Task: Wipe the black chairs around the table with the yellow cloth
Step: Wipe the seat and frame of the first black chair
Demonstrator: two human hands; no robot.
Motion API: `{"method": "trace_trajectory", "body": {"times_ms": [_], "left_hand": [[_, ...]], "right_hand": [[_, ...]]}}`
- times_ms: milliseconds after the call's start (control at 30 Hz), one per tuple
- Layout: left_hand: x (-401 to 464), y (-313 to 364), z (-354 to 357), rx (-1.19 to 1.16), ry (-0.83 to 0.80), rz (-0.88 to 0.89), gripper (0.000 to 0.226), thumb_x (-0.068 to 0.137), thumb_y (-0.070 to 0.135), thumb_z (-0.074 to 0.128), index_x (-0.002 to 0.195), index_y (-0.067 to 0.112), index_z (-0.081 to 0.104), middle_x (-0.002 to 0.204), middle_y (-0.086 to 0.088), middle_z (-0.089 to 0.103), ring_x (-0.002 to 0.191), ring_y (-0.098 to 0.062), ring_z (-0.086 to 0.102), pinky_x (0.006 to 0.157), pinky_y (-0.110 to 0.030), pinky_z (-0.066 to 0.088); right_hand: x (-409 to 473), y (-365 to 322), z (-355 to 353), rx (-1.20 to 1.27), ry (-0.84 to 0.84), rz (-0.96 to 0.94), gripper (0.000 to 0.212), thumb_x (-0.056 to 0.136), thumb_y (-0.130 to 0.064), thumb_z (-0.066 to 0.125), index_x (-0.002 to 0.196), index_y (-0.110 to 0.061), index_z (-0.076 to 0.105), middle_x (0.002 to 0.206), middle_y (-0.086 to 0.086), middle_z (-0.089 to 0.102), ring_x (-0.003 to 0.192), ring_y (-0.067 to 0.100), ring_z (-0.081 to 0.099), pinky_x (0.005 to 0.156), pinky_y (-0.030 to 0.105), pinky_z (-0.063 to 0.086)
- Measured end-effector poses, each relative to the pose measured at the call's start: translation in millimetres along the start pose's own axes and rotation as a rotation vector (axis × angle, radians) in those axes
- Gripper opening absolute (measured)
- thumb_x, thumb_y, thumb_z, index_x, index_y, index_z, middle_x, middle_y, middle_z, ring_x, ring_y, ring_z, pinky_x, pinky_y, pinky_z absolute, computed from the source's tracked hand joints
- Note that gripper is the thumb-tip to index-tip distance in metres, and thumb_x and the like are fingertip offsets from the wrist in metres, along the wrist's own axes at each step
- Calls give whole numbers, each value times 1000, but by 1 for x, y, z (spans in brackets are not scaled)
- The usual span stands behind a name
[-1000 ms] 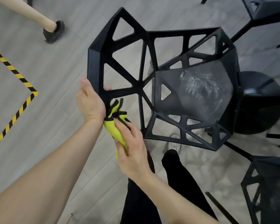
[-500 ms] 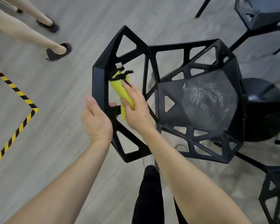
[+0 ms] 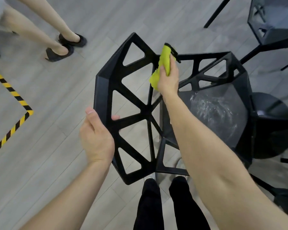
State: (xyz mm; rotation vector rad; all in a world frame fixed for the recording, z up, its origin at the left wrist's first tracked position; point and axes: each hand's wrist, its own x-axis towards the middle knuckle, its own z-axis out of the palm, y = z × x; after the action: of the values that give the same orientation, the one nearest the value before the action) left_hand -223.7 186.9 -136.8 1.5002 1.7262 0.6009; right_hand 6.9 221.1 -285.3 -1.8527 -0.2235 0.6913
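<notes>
A black chair (image 3: 146, 112) with a lattice of triangular openings fills the middle of the view, its backrest toward me. Its seat (image 3: 218, 113) shows wet streaks. My left hand (image 3: 96, 138) grips the backrest's outer left edge, thumb on the outside and a fingertip showing through an opening. My right hand (image 3: 169, 75) holds the bunched yellow cloth (image 3: 163, 65) against the far upper strut of the backrest. The cloth has a black trim at its far end.
A second black chair (image 3: 273, 22) stands at the top right and part of a third (image 3: 283, 198) at the lower right. A round black table base (image 3: 276, 130) sits beyond the seat. Another person's legs and dark shoes (image 3: 66, 45) stand top left. Yellow-black floor tape (image 3: 12, 97) runs at left.
My right hand has carried the cloth from the near lower part of the backrest up along it to the far upper strut. My left hand has kept its grip on the left edge.
</notes>
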Motion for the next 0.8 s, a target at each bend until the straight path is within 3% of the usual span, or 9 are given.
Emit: {"method": "trace_trajectory", "body": {"times_ms": [133, 200, 267, 300, 367, 467, 600, 700, 800], "left_hand": [[0, 0, 0, -2, -7, 9, 81, 115, 56, 15, 93, 14, 81, 85, 9, 82, 86, -19, 74, 87, -39, 59], [0, 1, 0, 0, -1, 6, 81, 115, 57, 15, 95, 11, 80, 84, 10, 82, 83, -17, 74, 83, -37, 59], [-1, 2, 1, -6, 2, -5, 81, 115, 56, 16, 96, 10, 79, 83, 10, 82, 82, -18, 74, 80, -38, 61], [-1, 3, 1, -10, -3, -11, 81, 116, 56, 16, 95, 10, 79, 84, 9, 82, 82, -19, 74, 81, -39, 61], [-1, 2, 1, -2, -11, -11, 80, 115, 58, 16, 94, 13, 79, 85, 7, 83, 86, -21, 75, 86, -46, 61], [0, -1, 1, 9, -8, -14, 82, 115, 57, 16, 93, 13, 81, 86, 5, 83, 87, -21, 76, 90, -49, 61], [1, -5, 0, -5, -4, -18, 79, 113, 63, 16, 96, 19, 80, 89, 3, 84, 89, -26, 78, 91, -56, 62], [3, -6, -1, -7, -6, -28, 84, 111, 64, 16, 92, 16, 82, 88, -3, 83, 82, -34, 77, 84, -59, 63], [3, -5, 0, -10, -14, -27, 86, 111, 64, 16, 94, 11, 81, 86, -4, 83, 77, -34, 77, 80, -58, 64]], "right_hand": [[-70, 33, 4, -191, -174, -85, 65, 104, -6, 52, 160, -36, 43, 164, -7, 39, 149, 14, 40, 113, 22, 34], [-122, 82, -25, -233, -362, 43, 64, 103, -3, 50, 157, -38, 49, 155, -9, 48, 140, 12, 47, 111, 20, 40], [-134, 123, -58, -245, -459, 245, 57, 100, -10, 51, 147, -42, 59, 135, -6, 64, 124, 20, 63, 107, 37, 55], [-121, 130, -68, -235, -426, 339, 54, 97, -17, 52, 142, -45, 62, 125, -5, 69, 115, 24, 68, 102, 45, 59], [-78, 131, -73, -186, -219, 422, 52, 95, -23, 53, 143, -42, 61, 123, -5, 71, 114, 25, 69, 104, 50, 58], [-18, 100, -48, -131, -98, 362, 56, 104, -18, 50, 157, -35, 44, 143, -1, 59, 132, 27, 57, 116, 47, 45], [-11, 76, -11, -245, -258, 361, 68, 103, -12, 45, 165, -37, 30, 151, 6, 53, 138, 32, 52, 114, 43, 41], [-65, 68, -28, -208, -382, 336, 69, 97, -6, 47, 158, -38, 46, 143, 1, 61, 133, 20, 52, 105, 29, 39], [-119, 63, -69, -271, -593, 301, 61, 95, -8, 52, 145, -41, 61, 121, -8, 69, 120, 16, 63, 98, 27, 49]]}}
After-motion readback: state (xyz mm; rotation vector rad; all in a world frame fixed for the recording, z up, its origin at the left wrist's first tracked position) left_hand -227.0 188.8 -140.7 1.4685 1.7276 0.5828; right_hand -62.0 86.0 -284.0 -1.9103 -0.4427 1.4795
